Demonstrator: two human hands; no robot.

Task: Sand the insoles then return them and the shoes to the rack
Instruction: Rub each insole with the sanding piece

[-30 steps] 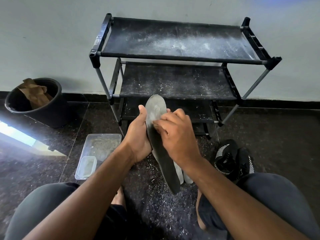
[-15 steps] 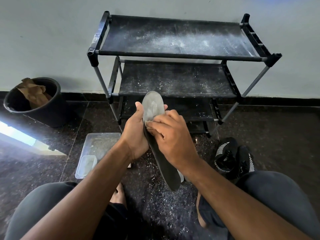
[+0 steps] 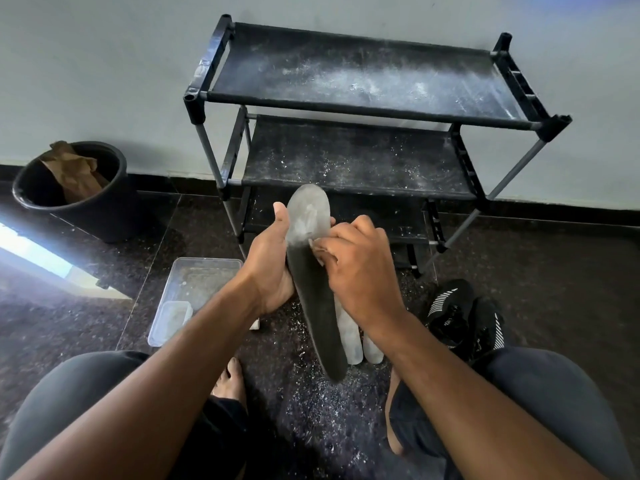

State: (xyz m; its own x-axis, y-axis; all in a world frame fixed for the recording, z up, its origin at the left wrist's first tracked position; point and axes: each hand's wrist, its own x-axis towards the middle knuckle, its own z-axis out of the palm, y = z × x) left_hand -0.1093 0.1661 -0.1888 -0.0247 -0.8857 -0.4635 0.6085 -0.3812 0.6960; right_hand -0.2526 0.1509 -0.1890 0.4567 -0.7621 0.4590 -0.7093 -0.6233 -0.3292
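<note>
The insole is held up in front of the person, lengthwise, its toe end pointing away toward the rack and its heel end hanging low over the floor. The toe part looks pale and scuffed, the rest dark grey. The left hand grips it from the left edge, thumb up along the side and fingertips just showing round the far edge. The right hand has its fingers curled and pinches a small pale scrap of sandpaper against the insole where the pale part meets the dark.

Under the held insole, two more pale insoles lie side by side on the floor, which is dark, speckled stone sprinkled with light dust. Just right of them sits a pair of black shoes with white stripes, touching the person's right knee. To the left lies a clear plastic tray with a smaller tub in its near corner.

Beyond the hands stands the black rack against the wall, its three shelves dusted white. Far left is a black bucket holding crumpled brown paper.
</note>
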